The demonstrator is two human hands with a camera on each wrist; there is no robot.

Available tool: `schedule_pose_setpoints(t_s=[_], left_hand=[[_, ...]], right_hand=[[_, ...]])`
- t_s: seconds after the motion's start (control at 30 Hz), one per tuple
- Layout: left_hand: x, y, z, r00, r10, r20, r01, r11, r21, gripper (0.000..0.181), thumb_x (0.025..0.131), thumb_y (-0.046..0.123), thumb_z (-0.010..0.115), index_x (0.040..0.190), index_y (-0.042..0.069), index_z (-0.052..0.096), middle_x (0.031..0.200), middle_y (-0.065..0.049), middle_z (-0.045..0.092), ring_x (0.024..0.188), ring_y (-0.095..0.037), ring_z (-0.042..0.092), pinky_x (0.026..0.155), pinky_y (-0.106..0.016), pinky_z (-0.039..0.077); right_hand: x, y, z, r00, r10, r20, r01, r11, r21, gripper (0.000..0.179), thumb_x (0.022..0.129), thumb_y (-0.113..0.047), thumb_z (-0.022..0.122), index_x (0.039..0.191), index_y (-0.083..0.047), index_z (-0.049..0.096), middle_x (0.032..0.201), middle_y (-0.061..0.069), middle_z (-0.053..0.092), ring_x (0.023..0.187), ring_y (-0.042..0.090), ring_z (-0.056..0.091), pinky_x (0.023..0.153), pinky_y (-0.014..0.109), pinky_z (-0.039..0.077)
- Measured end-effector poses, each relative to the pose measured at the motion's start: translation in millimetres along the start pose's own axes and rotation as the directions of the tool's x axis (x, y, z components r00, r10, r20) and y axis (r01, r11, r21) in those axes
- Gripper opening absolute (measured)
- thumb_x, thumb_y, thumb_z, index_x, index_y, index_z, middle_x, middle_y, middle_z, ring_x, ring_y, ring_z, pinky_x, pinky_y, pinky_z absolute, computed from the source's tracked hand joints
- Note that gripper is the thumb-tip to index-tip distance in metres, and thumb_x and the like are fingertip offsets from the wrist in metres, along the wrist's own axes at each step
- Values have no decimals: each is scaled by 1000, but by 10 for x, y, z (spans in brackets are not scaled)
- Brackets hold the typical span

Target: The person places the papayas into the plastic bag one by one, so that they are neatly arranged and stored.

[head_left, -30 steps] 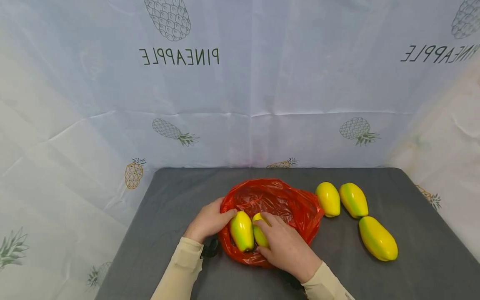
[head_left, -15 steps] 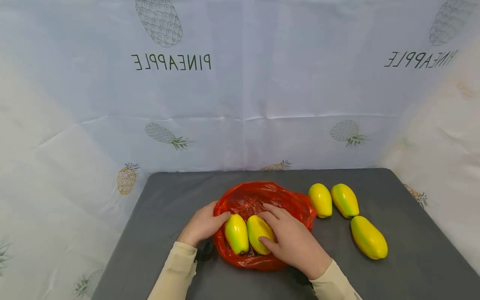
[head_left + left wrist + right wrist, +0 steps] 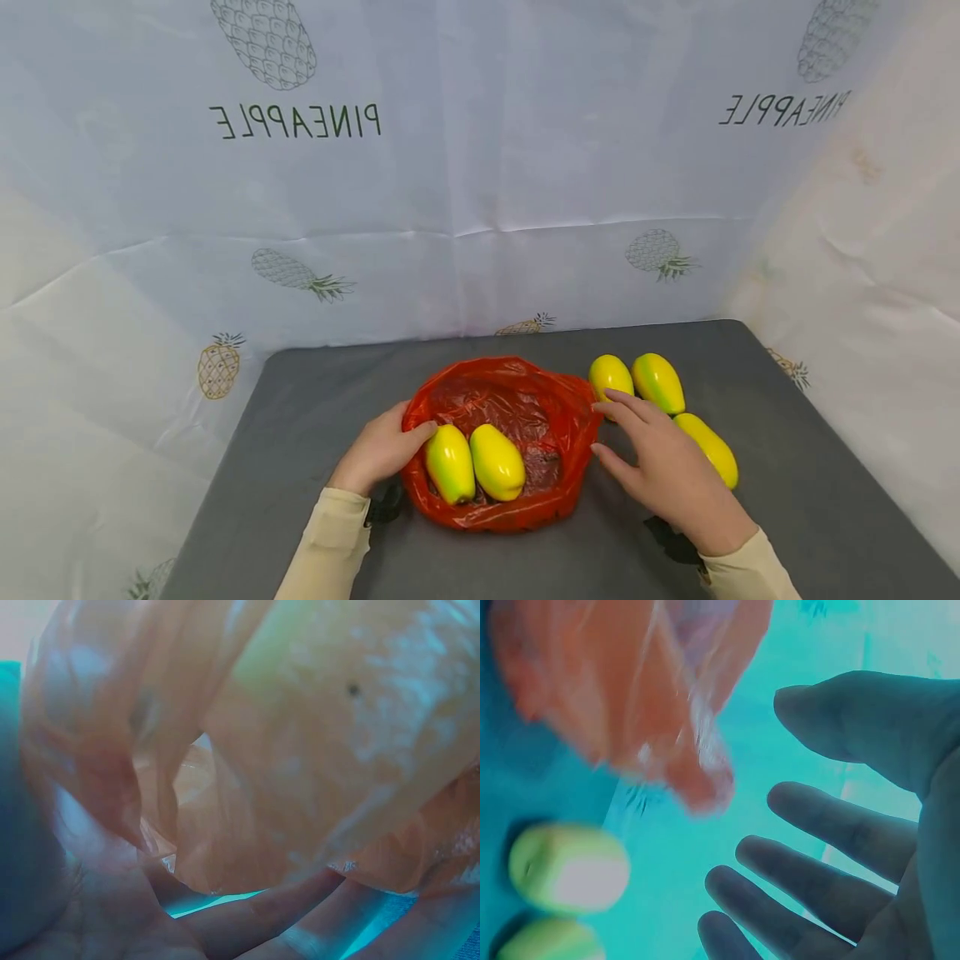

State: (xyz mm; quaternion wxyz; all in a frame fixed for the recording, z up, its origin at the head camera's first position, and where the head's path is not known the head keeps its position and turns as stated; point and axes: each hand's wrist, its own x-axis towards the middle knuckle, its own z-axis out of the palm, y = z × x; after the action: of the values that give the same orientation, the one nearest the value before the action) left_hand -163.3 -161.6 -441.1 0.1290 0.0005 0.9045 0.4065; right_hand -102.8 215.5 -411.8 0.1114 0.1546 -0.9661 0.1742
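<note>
A red plastic bag [image 3: 491, 393] stands with its mouth spread wide on the table. Inside it, side by side near the front left, lie two yellow-green papayas, the left papaya [image 3: 450, 467] and the right papaya [image 3: 498, 463]. My left hand [image 3: 378, 450] holds the bag's left rim, thumb over the edge and fingers outside; in the left wrist view the fingers pass beneath the thin plastic [image 3: 247, 817]. Off the bag's right side, my right hand [image 3: 667, 471] is spread with nothing in it. The right wrist view shows its fingers apart from the bag [image 3: 630, 682].
Three more papayas lie right of the bag: a back left papaya [image 3: 610, 372], a back right papaya [image 3: 660, 382] and a front papaya [image 3: 711, 448] partly behind my right hand. Pineapple-print cloth [image 3: 465, 183] hangs behind the dark grey table [image 3: 315, 375].
My right hand has let go of the second papaya inside the bag and moved out to the right, towards the loose papayas. My left hand keeps its hold on the rim.
</note>
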Motion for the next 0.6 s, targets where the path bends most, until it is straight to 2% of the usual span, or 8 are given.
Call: schedule_pose_setpoints(t_s=[0.2, 0.37, 0.6], left_hand=[[-14, 3, -28, 1000, -17, -3, 17, 1000, -5, 63, 104, 39, 68, 153, 2, 55, 136, -17, 73, 99, -22, 74, 89, -48, 66], [-9, 25, 5, 1000, -19, -5, 19, 1000, -15, 62, 103, 37, 69, 154, 4, 56, 134, -16, 74, 96, -21, 75, 86, -46, 67], [-15, 33, 29, 1000, -23, -12, 23, 1000, -12, 61, 103, 37, 69, 153, 5, 57, 134, -15, 74, 98, -22, 75, 89, -48, 67]], right_hand=[[-142, 307, -68, 996, 86, -9, -86, 996, -11, 56, 91, -28, 88, 139, -7, 68, 151, 23, 61, 135, 47, 61, 105, 69, 53], [-283, 616, -28, 978, 205, 38, -204, 978, -39, 58, 93, -27, 85, 140, 0, 64, 155, 33, 51, 135, 56, 52, 106, 76, 46], [-373, 926, 4, 958, 275, 83, -272, 961, -48, 66, 94, -29, 84, 144, 6, 58, 155, 40, 45, 131, 64, 49, 103, 79, 44]])
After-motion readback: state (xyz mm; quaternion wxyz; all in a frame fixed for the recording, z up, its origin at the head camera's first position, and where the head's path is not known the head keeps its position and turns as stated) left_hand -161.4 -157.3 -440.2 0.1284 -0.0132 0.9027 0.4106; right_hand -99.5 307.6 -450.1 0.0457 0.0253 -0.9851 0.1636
